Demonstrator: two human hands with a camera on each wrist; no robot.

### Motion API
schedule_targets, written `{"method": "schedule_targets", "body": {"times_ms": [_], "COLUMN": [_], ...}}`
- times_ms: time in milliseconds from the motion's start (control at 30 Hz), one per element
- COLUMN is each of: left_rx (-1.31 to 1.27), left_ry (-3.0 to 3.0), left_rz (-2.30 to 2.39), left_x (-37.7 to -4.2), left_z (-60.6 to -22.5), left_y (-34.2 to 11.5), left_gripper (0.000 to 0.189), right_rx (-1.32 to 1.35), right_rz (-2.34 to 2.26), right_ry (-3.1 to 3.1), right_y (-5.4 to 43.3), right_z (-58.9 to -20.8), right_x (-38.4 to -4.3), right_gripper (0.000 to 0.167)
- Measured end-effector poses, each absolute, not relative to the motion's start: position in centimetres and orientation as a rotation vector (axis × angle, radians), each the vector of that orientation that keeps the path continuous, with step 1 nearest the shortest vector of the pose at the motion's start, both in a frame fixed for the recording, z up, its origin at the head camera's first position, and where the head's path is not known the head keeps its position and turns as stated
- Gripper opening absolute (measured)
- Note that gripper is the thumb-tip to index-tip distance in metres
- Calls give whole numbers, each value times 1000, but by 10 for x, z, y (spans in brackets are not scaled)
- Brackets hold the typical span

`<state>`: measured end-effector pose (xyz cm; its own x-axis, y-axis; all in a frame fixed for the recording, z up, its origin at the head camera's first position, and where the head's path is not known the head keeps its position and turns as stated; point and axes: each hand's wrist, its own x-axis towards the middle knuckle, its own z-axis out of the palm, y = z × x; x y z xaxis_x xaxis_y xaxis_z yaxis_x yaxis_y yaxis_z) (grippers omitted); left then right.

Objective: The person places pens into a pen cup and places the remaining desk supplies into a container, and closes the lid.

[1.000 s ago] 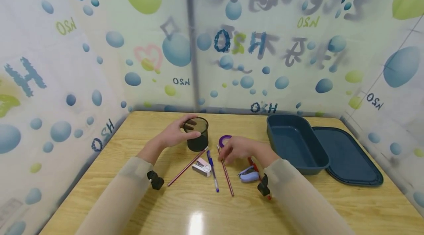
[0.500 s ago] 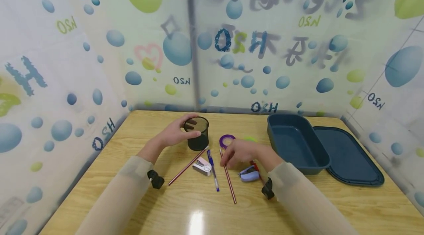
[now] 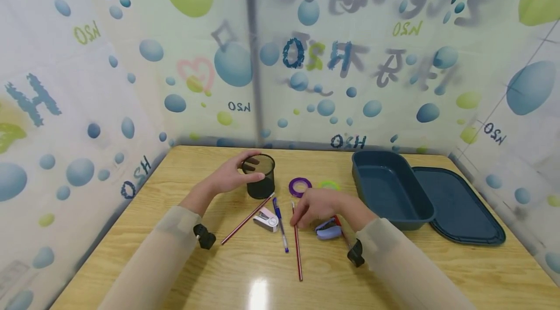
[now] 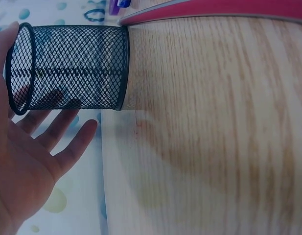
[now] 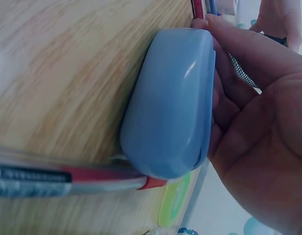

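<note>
In the head view my left hand point(image 3: 228, 174) holds a black mesh pen holder point(image 3: 262, 189), thumb at its rim and fingers around the far side. The left wrist view shows those fingers spread behind the mesh point(image 4: 77, 66). My right hand point(image 3: 318, 204) pinches a red striped pencil point(image 3: 298, 254) near its upper end. Close beside that hand lies a lavender-blue stapler point(image 3: 329, 231), large in the right wrist view. A red pen point(image 3: 344, 234) is partly hidden by the right wrist. Left of the pencil are a blue pen point(image 3: 282, 232), a white-and-pink stapler point(image 3: 266, 221) and another pencil point(image 3: 245, 220).
Behind the right hand lie a purple tape roll point(image 3: 292, 191) and a green tape roll point(image 3: 336, 185). A dark blue bin point(image 3: 389, 191) stands at the right, with its lid point(image 3: 470, 210) beside it. Patterned sheets enclose the wooden table point(image 3: 210, 281).
The pencil in my right hand has slid toward the table's front and turned straighter. The right hand has shifted slightly nearer, uncovering the tape rolls. My left hand and the pen holder stay put.
</note>
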<state>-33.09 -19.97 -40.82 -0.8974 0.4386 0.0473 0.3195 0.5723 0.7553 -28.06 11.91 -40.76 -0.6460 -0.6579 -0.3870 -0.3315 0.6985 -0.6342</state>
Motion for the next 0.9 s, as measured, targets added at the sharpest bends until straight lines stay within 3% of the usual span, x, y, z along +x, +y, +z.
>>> {"method": "schedule_targets", "body": {"times_ms": [900], "left_rx": [663], "left_ry": [2655], "left_rz": [1227], "left_x": [-331], "left_z": [-407], "left_y": [-199], "left_gripper": [82], "right_rx": [-776], "right_rz": [-591], "right_ry": [2453], "right_y": [115], "right_z": [-404], "right_x": [-310], "right_gripper": [17]}}
